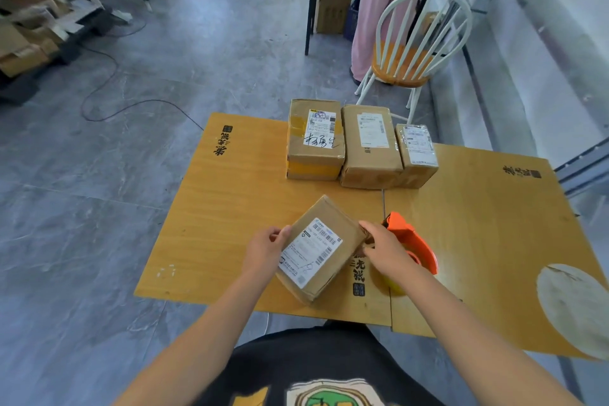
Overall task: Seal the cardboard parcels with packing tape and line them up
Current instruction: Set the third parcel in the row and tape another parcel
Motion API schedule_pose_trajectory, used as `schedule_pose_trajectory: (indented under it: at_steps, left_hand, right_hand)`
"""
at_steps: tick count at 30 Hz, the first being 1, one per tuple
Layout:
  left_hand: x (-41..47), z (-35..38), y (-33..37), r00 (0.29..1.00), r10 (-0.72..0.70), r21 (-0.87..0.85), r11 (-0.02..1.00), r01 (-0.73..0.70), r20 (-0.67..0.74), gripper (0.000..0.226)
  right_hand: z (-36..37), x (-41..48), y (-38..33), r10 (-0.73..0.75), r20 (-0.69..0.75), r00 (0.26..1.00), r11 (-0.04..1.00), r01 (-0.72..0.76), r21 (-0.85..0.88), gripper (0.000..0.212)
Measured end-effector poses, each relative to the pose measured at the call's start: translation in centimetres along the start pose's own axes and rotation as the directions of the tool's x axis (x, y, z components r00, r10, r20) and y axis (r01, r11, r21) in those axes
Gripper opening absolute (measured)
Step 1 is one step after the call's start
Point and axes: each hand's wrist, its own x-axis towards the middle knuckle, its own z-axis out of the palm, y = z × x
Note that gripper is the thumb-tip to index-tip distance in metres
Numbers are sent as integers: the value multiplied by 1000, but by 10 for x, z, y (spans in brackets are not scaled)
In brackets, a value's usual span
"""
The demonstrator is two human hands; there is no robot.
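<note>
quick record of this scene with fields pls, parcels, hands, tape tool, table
held parcel: label up, turned askew, near side of table
left grip: hand holds the parcel's left edge
right grip: hand holds the parcel's right corner
tape dispenser: orange, on the table just beyond the right grip
lined-up parcels: three side by side at the far edge
table: wooden top

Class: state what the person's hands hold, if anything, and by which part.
Both hold the tilted parcel: the left hand grips its left edge, the right hand its right edge.
</note>
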Motion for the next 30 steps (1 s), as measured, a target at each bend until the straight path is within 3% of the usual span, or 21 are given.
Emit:
schedule_pose_trajectory:
  at_steps: [5, 8, 12, 15, 18, 21, 25, 28, 30]
  left_hand:
    - [-5, 8, 5, 999, 16, 83, 996, -19, 36, 35]
    - [-4, 17, -3, 999, -23, 72, 997, 21, 35, 52]
    - [2, 30, -12, 996, -84, 66, 994, 82, 22, 68]
    - [-4, 30, -2, 997, -70, 69, 995, 71, -19, 61]
    - [-7, 28, 0, 997, -78, 78, 994, 78, 1, 64]
    - [1, 32, -11, 995, -98, 33, 995, 98, 25, 93]
    - [14, 42, -38, 991, -136, -21, 990, 136, 1, 112]
    - [7, 46, -42, 983, -182, -80, 980, 182, 0, 102]
    - [-10, 36, -16, 983, -185, -35, 982, 185, 0, 84]
  right_hand:
    - [-7, 6, -6, -22, -95, 995, 999, 26, 35, 52]
    - [-7, 2, -1, -10, -74, 997, 1000, 9, -11, 54]
    - [-5, -14, 24, 93, -235, 967, 935, -166, -313, 34]
    - [7, -27, 47, 160, -176, 971, 789, -233, -569, 42]
    - [20, -35, 61, 224, -190, 956, 818, -290, -497, 50]
    - [31, -38, 70, 250, -249, 936, 809, -343, -477, 66]
    - [34, -33, 83, 158, -281, 947, 759, -298, -579, 48]
    - [24, -28, 83, 129, -280, 951, 844, -253, -473, 32]
    - [13, -25, 82, 128, -296, 946, 926, -221, -306, 31]
